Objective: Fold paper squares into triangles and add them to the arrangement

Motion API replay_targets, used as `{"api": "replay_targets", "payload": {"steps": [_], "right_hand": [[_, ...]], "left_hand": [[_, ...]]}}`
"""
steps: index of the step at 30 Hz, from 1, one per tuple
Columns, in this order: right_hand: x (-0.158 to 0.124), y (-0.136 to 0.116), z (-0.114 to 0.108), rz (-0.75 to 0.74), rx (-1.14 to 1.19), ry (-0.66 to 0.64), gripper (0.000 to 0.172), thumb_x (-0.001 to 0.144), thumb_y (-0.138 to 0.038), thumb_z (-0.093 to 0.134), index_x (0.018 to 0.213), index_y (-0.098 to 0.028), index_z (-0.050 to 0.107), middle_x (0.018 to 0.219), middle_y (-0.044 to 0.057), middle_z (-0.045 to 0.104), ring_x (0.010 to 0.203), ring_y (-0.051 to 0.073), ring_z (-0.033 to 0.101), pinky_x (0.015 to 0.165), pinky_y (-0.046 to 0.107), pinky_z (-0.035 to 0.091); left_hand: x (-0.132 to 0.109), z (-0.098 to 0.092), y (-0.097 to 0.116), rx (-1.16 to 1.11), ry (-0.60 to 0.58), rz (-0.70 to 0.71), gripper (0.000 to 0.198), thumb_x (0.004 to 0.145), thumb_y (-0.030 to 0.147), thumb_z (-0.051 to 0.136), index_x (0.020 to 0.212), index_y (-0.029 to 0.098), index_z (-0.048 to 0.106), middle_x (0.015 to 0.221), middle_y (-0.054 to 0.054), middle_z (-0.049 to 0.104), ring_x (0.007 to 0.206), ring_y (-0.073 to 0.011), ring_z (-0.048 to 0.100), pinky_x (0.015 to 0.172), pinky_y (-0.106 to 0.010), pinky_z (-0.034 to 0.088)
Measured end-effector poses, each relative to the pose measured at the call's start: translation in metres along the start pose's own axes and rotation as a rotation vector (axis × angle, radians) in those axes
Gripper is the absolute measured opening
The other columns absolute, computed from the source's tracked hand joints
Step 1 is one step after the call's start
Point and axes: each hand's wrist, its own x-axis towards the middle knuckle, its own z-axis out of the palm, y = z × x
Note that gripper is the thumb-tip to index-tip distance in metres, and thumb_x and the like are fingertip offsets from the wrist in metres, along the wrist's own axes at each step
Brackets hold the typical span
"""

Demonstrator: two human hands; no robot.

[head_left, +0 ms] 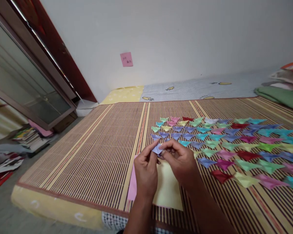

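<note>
Between both hands is a small blue-violet piece of folded paper (pixel 157 149). My left hand (pixel 147 162) pinches its left side between thumb and fingers. On its right side, my right hand (pixel 179 159) is closed with thumb and curled fingers at the paper's edge. Below the hands lies a pale yellow sheet of paper (pixel 169 190), partly covered by my wrists. A pink sheet (pixel 132 187) shows to the left of my left forearm. Rows of small folded paper pieces (pixel 249 155) in many colours spread out beyond and to the right of my right hand.
A striped bamboo mat (pixel 88 152) covers the bed. Folded cloths (pixel 280 94) are piled at the far right. A pink note (pixel 126 59) is stuck to the wall. Left of the bed stand a glass-fronted cabinet (pixel 26 71) and a stack of books (pixel 30 138).
</note>
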Motion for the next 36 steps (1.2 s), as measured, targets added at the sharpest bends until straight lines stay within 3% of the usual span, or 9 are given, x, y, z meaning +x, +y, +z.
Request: {"api": "replay_targets", "payload": {"steps": [4,8,11,13,17,20,24,29,36], "right_hand": [[0.001,0.002,0.0,0.02,0.015,0.019,0.005,0.082,-0.017,0.065,0.084,-0.021,0.068,0.077,0.0,0.067,0.072,0.017,0.064,0.068,0.03,0.052],[0.001,0.001,-0.003,0.026,-0.012,0.061,0.006,0.083,-0.018,0.063,0.085,-0.021,0.068,0.077,0.001,0.068,0.073,0.018,0.066,0.07,0.031,0.053],[0.001,0.002,-0.004,0.005,-0.026,0.024,0.007,0.086,-0.02,0.061,0.087,-0.02,0.068,0.078,0.002,0.068,0.072,0.018,0.066,0.069,0.032,0.053],[0.001,0.003,-0.003,-0.005,-0.037,0.006,0.005,0.086,-0.022,0.064,0.089,-0.02,0.068,0.08,0.003,0.068,0.074,0.018,0.066,0.07,0.032,0.054],[0.002,0.006,-0.002,0.027,-0.027,0.051,0.012,0.084,-0.025,0.071,0.093,-0.02,0.066,0.082,0.003,0.069,0.077,0.019,0.067,0.072,0.033,0.056],[0.002,0.005,-0.002,0.053,-0.041,0.032,0.011,0.085,-0.026,0.07,0.095,-0.02,0.069,0.083,0.003,0.071,0.077,0.019,0.069,0.073,0.032,0.057],[0.003,0.002,-0.004,0.03,-0.046,0.01,0.014,0.091,-0.029,0.065,0.096,-0.021,0.075,0.086,0.004,0.073,0.074,0.018,0.069,0.067,0.031,0.058],[0.006,0.0,-0.008,-0.01,-0.051,-0.027,0.014,0.09,-0.03,0.067,0.084,-0.02,0.074,0.077,0.001,0.068,0.068,0.017,0.065,0.062,0.029,0.055],[0.007,-0.001,-0.012,-0.044,-0.098,-0.029,0.013,0.091,-0.028,0.066,0.081,-0.021,0.072,0.075,0.0,0.065,0.067,0.016,0.06,0.061,0.028,0.049]], "left_hand": [[0.001,0.0,0.0,-0.013,-0.022,-0.008,0.027,0.088,0.019,0.067,0.109,0.026,0.082,0.101,-0.006,0.081,0.071,-0.0157,0.064,0.069,-0.028,0.054],[0.001,0.0,0.003,-0.035,-0.082,0.03,0.028,0.09,0.02,0.066,0.113,0.025,0.081,0.114,-0.008,0.079,0.097,-0.0224,0.07,0.084,-0.033,0.054],[0.002,0.001,0.002,-0.049,-0.082,0.011,0.025,0.091,0.023,0.068,0.113,0.025,0.081,0.116,-0.009,0.077,0.105,-0.0236,0.07,0.09,-0.035,0.054],[0.002,0.001,-0.001,-0.081,-0.065,-0.021,0.03,0.09,0.023,0.07,0.12,0.025,0.077,0.115,-0.008,0.076,0.103,-0.0213,0.069,0.087,-0.032,0.055],[0.002,0.004,-0.002,-0.221,-0.004,-0.077,0.067,0.086,0.02,0.075,0.148,0.03,0.053,0.09,0.001,0.07,0.082,-0.013,0.067,0.074,-0.023,0.053],[0.002,0.004,0.0,-0.257,0.025,-0.112,0.077,0.082,0.021,0.079,0.152,0.027,0.046,0.079,0.005,0.064,0.074,-0.0108,0.064,0.07,-0.021,0.051],[0.003,0.002,-0.003,-0.249,-0.011,-0.121,0.071,0.08,0.022,0.082,0.146,0.022,0.053,0.078,0.004,0.063,0.072,-0.0113,0.063,0.07,-0.023,0.051],[0.003,0.0,-0.006,-0.187,-0.072,-0.067,0.059,0.085,0.021,0.078,0.141,0.022,0.059,0.078,0.003,0.063,0.071,-0.0117,0.061,0.067,-0.023,0.049],[0.002,0.004,0.003,-0.166,-0.12,-0.084,0.046,0.081,0.026,0.082,0.124,0.021,0.066,0.076,0.001,0.067,0.072,-0.0134,0.062,0.07,-0.024,0.05]]}}
